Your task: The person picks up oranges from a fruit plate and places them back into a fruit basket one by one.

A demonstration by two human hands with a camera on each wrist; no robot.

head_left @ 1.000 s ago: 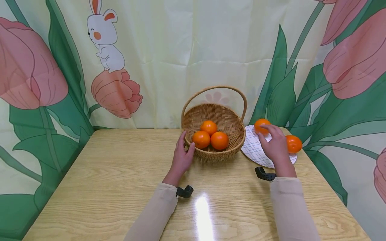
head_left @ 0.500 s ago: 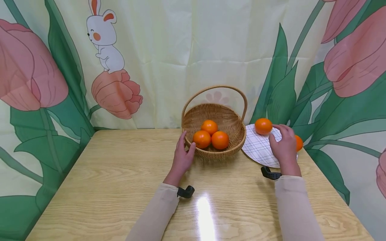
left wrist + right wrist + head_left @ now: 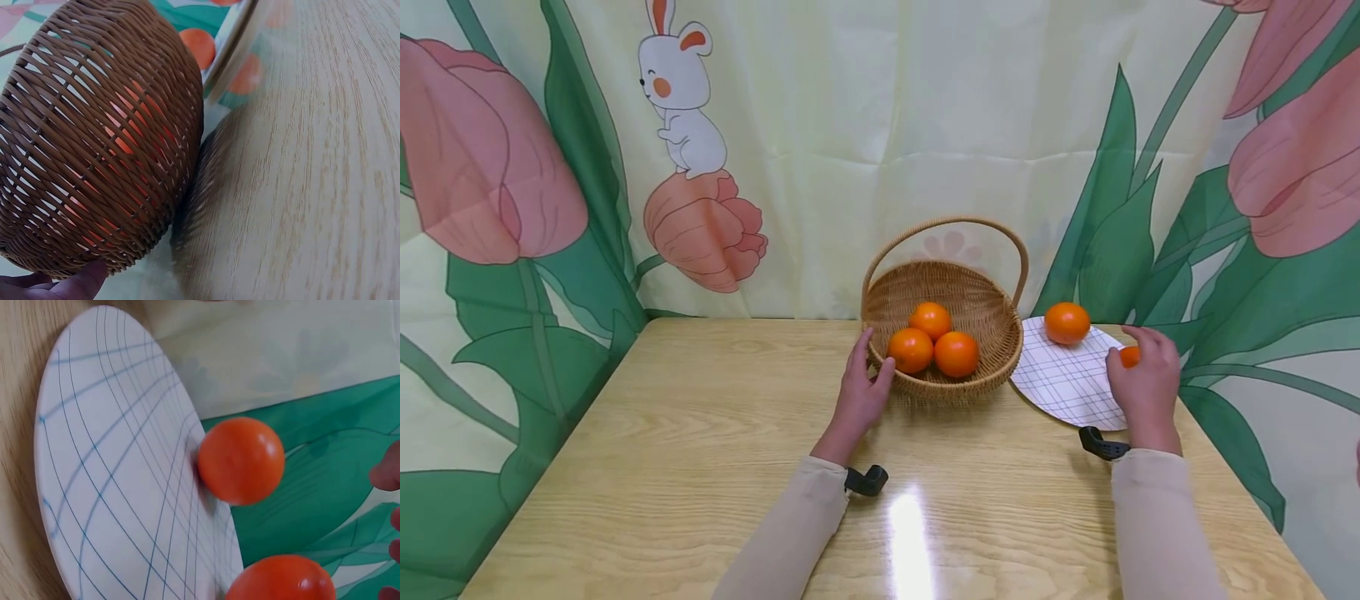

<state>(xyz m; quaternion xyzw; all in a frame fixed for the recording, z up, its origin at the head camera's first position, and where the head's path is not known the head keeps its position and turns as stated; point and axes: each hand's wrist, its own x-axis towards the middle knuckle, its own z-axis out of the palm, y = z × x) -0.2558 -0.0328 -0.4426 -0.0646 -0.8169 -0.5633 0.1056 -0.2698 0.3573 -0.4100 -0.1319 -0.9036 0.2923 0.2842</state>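
Observation:
A wicker basket (image 3: 940, 283) with a tall handle holds three oranges (image 3: 957, 354). My left hand (image 3: 861, 400) rests against its left side, fingers extended along the rim; in the left wrist view the thumb (image 3: 87, 281) touches the weave. A white plate (image 3: 1060, 383) with blue grid lines carries two more oranges. The rear orange (image 3: 1067, 322) shows fully; the right-hand orange (image 3: 1130, 357) is mostly hidden behind my right hand (image 3: 1150, 379). That hand hovers over the plate's right side with thumb and fingers parted. Its fingertips (image 3: 386, 472) appear apart from both oranges in the right wrist view.
The light wooden table (image 3: 715, 467) runs back to a curtain (image 3: 820, 150) printed with tulips and a rabbit. The plate stands close to the basket's right side, near the table's back right edge.
My right hand has moved right, from near the rear orange to the right-hand orange, which it now mostly covers. The left hand stays at the basket, and the head view has shifted slightly.

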